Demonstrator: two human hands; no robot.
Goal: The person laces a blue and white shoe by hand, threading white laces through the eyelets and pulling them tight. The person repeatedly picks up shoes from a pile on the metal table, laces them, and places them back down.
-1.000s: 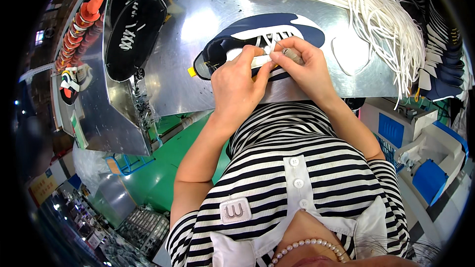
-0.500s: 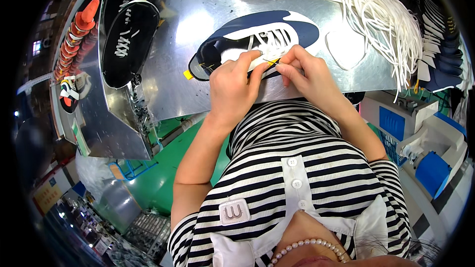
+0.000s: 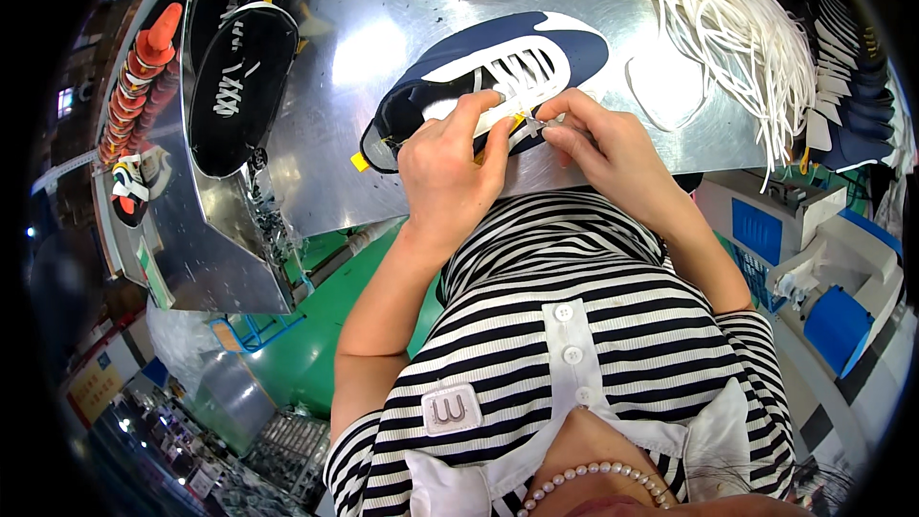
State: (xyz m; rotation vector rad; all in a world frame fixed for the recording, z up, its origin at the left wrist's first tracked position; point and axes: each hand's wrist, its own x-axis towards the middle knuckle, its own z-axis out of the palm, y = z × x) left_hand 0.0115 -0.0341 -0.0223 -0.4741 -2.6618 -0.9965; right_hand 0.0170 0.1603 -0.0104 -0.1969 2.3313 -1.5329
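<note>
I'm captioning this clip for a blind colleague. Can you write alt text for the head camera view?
Seen from above, a person in a striped shirt threads a white lace into a navy and white shoe upper lying flat on a metal table; the left hand presses the upper down, the right hand pinches the lace end. A pile of white laces lies behind.

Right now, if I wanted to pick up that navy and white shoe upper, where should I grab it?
Probably the navy toe end of the shoe upper, coming from the far side: it lies flat and bare, while the left hand and right hand cover the near edge.
</note>
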